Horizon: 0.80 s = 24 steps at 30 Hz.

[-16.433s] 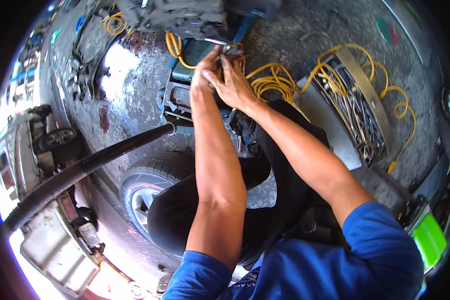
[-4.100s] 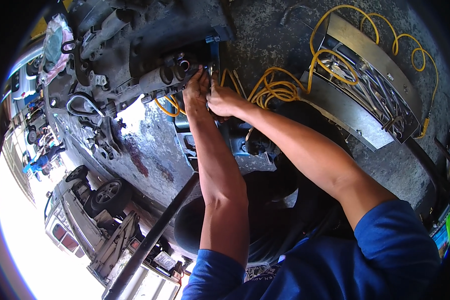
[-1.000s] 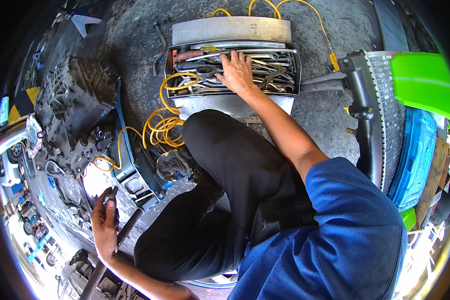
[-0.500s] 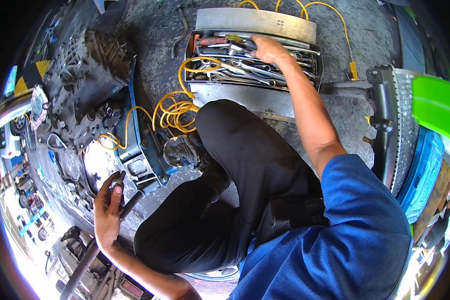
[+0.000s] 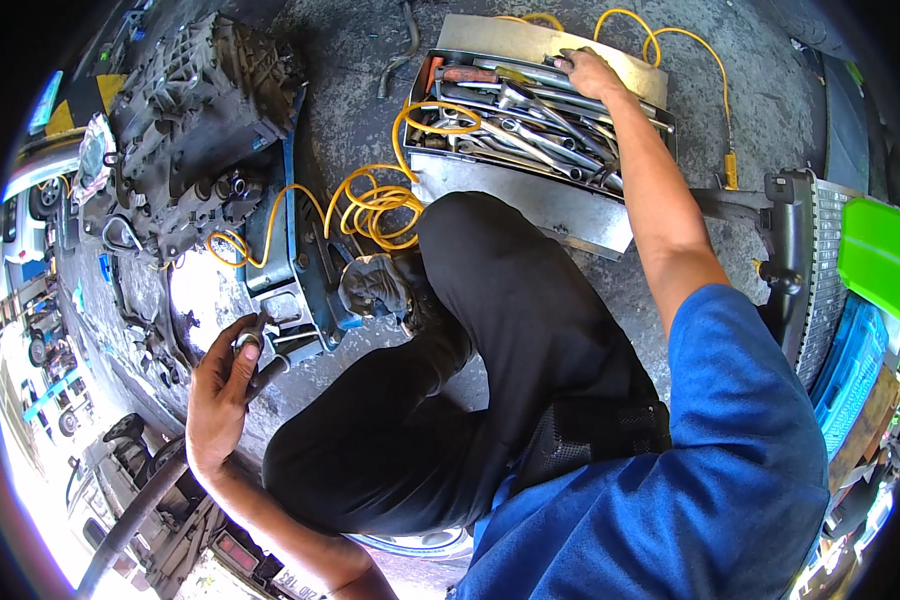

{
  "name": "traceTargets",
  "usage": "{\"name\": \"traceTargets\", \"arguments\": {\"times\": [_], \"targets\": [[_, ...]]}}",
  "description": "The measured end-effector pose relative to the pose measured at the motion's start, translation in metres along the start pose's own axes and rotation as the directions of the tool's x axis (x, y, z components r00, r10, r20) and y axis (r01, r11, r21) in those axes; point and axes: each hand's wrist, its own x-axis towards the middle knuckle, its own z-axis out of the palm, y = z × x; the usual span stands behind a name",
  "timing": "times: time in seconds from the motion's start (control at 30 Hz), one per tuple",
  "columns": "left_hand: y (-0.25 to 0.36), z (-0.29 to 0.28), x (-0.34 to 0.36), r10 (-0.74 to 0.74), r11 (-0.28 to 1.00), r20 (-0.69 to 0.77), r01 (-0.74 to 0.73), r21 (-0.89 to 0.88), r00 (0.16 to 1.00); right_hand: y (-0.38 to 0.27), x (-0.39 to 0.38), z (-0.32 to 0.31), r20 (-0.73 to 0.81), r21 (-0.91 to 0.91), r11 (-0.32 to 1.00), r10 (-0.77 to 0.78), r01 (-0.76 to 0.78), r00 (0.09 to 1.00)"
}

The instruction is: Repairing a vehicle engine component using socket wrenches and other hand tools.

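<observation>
My left hand [image 5: 220, 390], at the left, is closed on a small dark metal piece [image 5: 251, 343] with a round shiny end. A long dark bar [image 5: 145, 510] passes behind that hand. Out ahead, my right hand [image 5: 592, 74] is over the far side of an open metal toolbox [image 5: 530, 208], its fingers closed around a dark object too small to name. Wrenches [image 5: 530, 145] and other hand tools fill the box in a loose heap, among them a red-handled screwdriver [image 5: 470, 75].
A greasy gearbox casing [image 5: 200, 100] stands far left, next to a blue floor jack [image 5: 288, 255]. A yellow coiled air hose [image 5: 375, 205] lies between jack and toolbox. On the right are a radiator [image 5: 820, 260], a green plastic piece [image 5: 878, 258] and a blue crate [image 5: 852, 355].
My right hand has moved from among the tools to the box's far edge, over its open lid. My left hand keeps its grip on the metal piece. The view has shifted slightly.
</observation>
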Motion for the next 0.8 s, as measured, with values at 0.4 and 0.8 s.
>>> {"name": "traceTargets", "arguments": {"times": [0.4, 0.8], "targets": [[-0.002, -0.004, 0.004, -0.041, 0.996, 0.040, 0.044, -0.076, 0.998, -0.003, -0.153, -0.056, 0.286, -0.004, 0.997, 0.072, -0.073, 0.955], [-0.002, -0.006, 0.011, -0.054, 0.997, 0.041, 0.052, 0.057, 0.998, 0.007, -0.149, -0.065, 0.279, 0.290, 0.886, 0.283, -0.362, 0.917]]}}
